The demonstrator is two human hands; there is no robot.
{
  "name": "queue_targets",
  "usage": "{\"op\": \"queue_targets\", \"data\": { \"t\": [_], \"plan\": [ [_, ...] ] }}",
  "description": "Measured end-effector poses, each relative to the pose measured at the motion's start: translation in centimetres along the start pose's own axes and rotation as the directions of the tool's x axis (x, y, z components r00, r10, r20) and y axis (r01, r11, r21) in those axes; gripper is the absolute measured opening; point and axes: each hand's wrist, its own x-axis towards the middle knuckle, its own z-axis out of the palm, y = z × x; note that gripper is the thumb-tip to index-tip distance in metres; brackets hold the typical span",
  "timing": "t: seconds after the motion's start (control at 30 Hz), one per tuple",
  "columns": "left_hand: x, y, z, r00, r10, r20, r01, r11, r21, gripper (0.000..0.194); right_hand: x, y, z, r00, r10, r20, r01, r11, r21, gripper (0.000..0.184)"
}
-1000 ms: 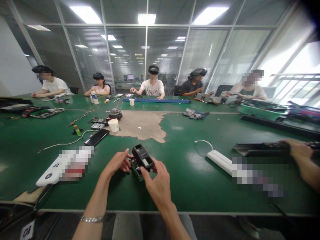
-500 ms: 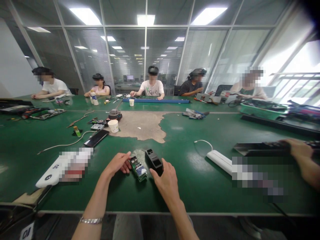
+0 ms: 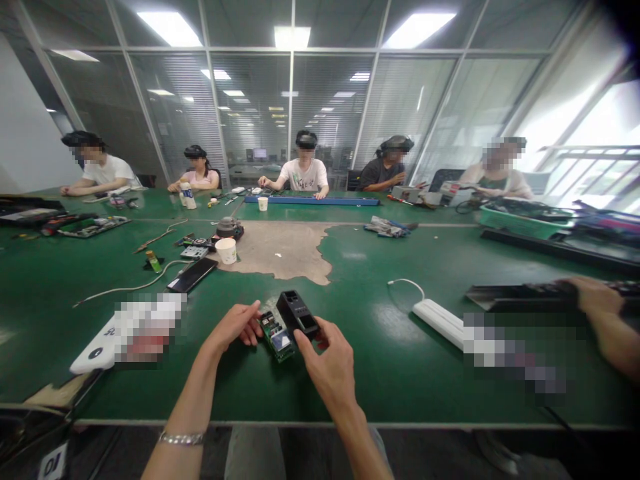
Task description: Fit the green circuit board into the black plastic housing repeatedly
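My right hand (image 3: pixel 330 350) grips a black plastic housing (image 3: pixel 297 315) with rectangular openings in its upper face, thumb on the near end and fingers along the right side. The housing is tilted, just right of a green circuit board (image 3: pixel 277 339) and partly overlapping it in view. That board carries dark connectors and a small bluish-white screen or panel. My left hand (image 3: pixel 239 327) is curled at the board's upper left edge, its fingertips against it; the exact grip is partly hidden.
Left are a phone (image 3: pixel 193 275), a white power bank-like case (image 3: pixel 97 350) and a paper cup (image 3: pixel 226 251). Right lies a white power strip (image 3: pixel 440 327). Another person's hand (image 3: pixel 597 300) rests on a black metal channel (image 3: pixel 525 297). Several people sit across the green table (image 3: pixel 380 393).
My right hand has moved the black housing slightly left and up, closer to the circuit board. My left hand stays at the board's edge.
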Motion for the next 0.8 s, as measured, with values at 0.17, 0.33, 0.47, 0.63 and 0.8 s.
{"op": "queue_targets", "data": {
  "t": [0.17,0.33,0.47,0.63,0.8],
  "plan": [
    [0.0,0.0,0.0,1.000,0.005,0.019,-0.005,1.000,-0.009,0.075,-0.7,-1.8,1.1,0.998,-0.021,0.062,0.019,0.999,0.035,0.029],
    [0.0,0.0,0.0,1.000,0.003,-0.004,-0.003,1.000,-0.028,0.078,-1.1,-2.4,2.0,0.996,-0.043,0.074,0.047,0.998,-0.052,0.027],
    [-0.1,0.2,-0.1,1.000,-0.005,-0.005,0.004,0.999,-0.036,0.078,-1.0,-2.9,2.3,0.993,-0.064,0.097,0.077,0.989,-0.130,0.028],
    [0.0,0.2,0.0,1.000,0.003,-0.009,-0.003,1.000,0.013,0.079,-1.2,-3.1,2.5,0.989,-0.045,0.139,0.075,0.973,-0.219,0.029],
    [0.1,-0.1,0.0,1.000,0.027,-0.013,-0.026,0.996,0.084,0.075,-1.9,-2.7,2.3,0.982,-0.018,0.190,0.070,0.960,-0.272,0.030]
  ]
}}
